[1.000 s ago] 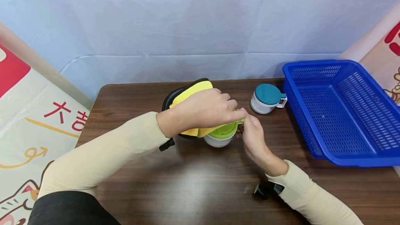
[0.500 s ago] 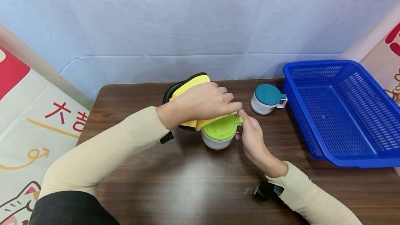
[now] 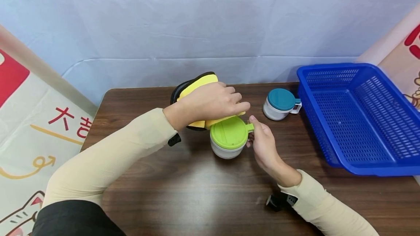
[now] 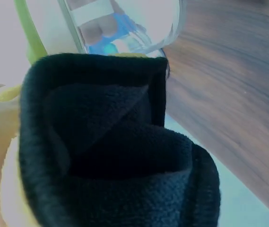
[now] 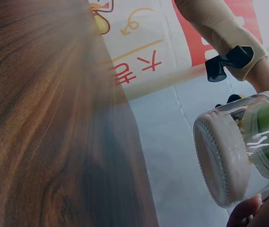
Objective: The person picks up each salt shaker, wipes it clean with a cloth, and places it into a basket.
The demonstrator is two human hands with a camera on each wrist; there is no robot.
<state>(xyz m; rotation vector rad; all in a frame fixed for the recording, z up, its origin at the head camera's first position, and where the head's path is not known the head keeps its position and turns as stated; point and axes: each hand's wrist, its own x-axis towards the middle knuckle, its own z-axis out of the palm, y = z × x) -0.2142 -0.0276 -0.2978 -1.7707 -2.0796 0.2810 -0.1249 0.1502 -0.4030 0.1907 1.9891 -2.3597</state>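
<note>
A jar with a lime-green lid (image 3: 229, 133) and a handle is held up by my right hand (image 3: 264, 143), whose fingers grip the handle side. The jar's clear body and pale base (image 5: 224, 156) show in the right wrist view, with the base apart from the tabletop. My left hand (image 3: 213, 101) holds a yellow-and-black cloth (image 3: 202, 81) at the far edge of the lid, palm down. Folds of its black side (image 4: 115, 142) fill much of the left wrist view. The left fingertips are partly hidden by the hand itself.
Another jar with a teal lid (image 3: 281, 99) stands at the back right, its handle towards a blue plastic basket (image 3: 347, 163). Brown wooden tabletop (image 3: 183, 199) extends in front of the hands. A pale cloth backdrop (image 3: 210, 39) hangs behind.
My left hand and the cloth have drawn up and left, off the lid's top, exposing more of it. The green-lidded jar has shifted slightly left and nearer; my right hand has barely moved.
</note>
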